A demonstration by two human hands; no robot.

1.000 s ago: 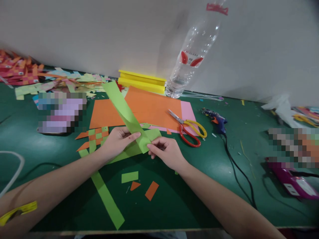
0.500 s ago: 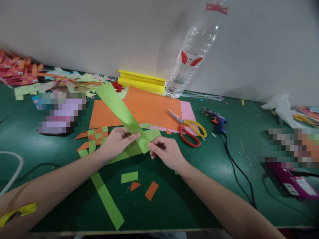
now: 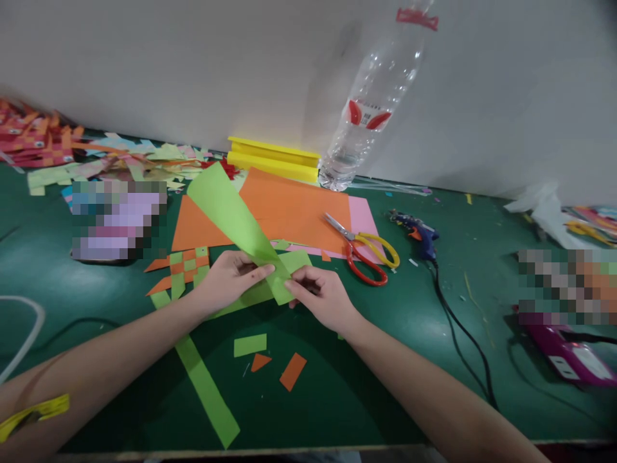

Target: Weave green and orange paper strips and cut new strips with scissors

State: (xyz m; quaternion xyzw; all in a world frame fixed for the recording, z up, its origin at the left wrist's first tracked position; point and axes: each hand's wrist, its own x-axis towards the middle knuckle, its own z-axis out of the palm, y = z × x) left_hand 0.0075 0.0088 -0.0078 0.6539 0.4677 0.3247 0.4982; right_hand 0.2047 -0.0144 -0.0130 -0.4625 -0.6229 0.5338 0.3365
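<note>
A wide light-green paper strip (image 3: pixel 236 222) is pinched near its lower end by both hands. My left hand (image 3: pixel 238 276) is closed on its left edge, thumb on top. My right hand (image 3: pixel 321 292) pinches the bottom right edge between thumb and fingers. The strip's upper end rises up and to the left, slightly curled. Under my hands lies more green paper (image 3: pixel 245 298), partly hidden. Left of my left hand rests a woven orange-and-green paper piece (image 3: pixel 186 269). A long narrow green strip (image 3: pixel 207 386) runs toward the table's front edge.
Orange sheets (image 3: pixel 294 209) lie behind my hands, with scissors (image 3: pixel 359 247) on their right. Farther right is a blue glue gun (image 3: pixel 421 236) with a black cord. A tilted plastic bottle (image 3: pixel 369 109) leans by the wall. Paper scraps (image 3: pixel 250 345) lie in front; a phone (image 3: pixel 120 222) sits left.
The strip's upper part has turned and opened, showing a broader face. Its lower end has shifted slightly downward. Both hands keep their hold in nearly the same place.
</note>
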